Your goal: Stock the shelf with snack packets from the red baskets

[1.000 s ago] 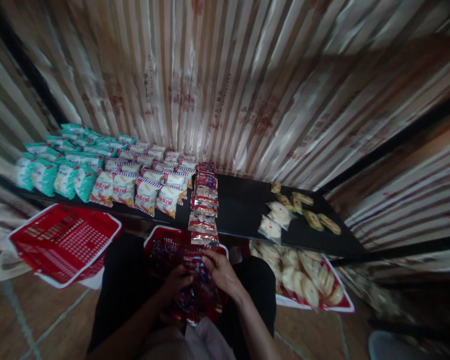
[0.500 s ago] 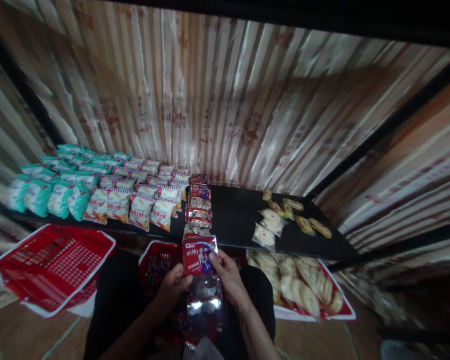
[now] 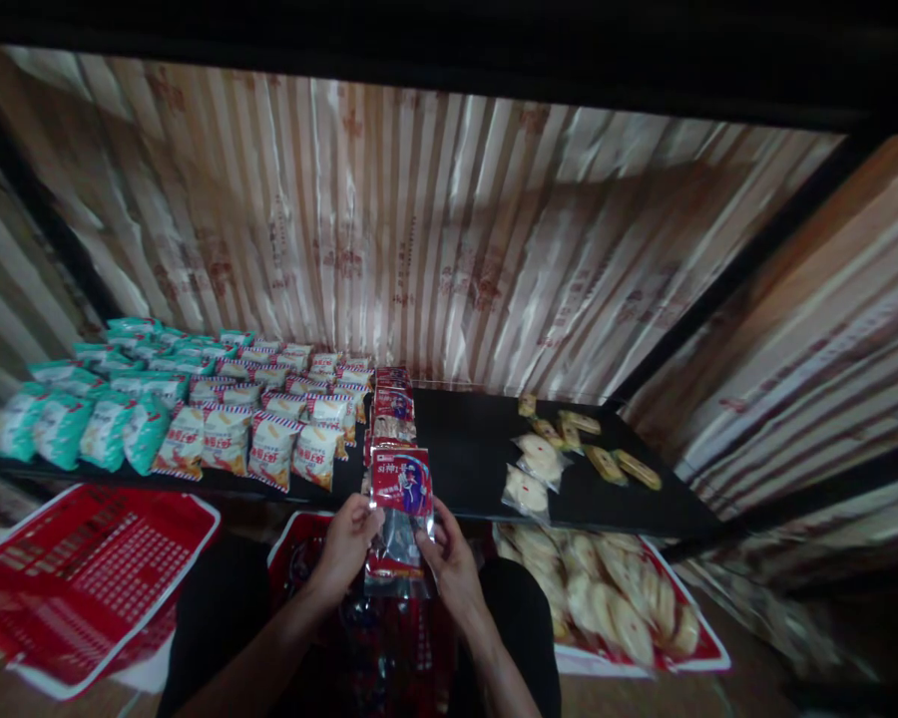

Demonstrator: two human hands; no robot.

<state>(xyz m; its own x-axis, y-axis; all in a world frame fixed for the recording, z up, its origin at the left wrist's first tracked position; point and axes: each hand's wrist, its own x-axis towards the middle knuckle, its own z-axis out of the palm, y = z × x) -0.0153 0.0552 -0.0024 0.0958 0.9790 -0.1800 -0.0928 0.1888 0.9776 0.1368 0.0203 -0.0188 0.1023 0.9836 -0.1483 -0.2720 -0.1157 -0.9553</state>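
Observation:
Both my hands hold up one red snack packet (image 3: 400, 504) with a clear lower half, just in front of the black shelf (image 3: 479, 449). My left hand (image 3: 344, 543) pinches its left edge and my right hand (image 3: 449, 558) grips its right edge. Behind the packet, a row of like red packets (image 3: 393, 404) runs back along the shelf. Under my hands, on my lap, sits a red basket (image 3: 299, 558) holding more red packets.
Teal packets (image 3: 82, 419) and white-and-orange packets (image 3: 269, 439) fill the shelf's left part. Clear-wrapped pastries (image 3: 539, 464) and small bars (image 3: 614, 464) lie on its right. A red basket (image 3: 82, 578) sits on the floor at left, a red tray of pastries (image 3: 614, 608) at right.
My hands lifted a red packet out of the lap basket and raised it toward the shelf's front edge. My view tilted upward.

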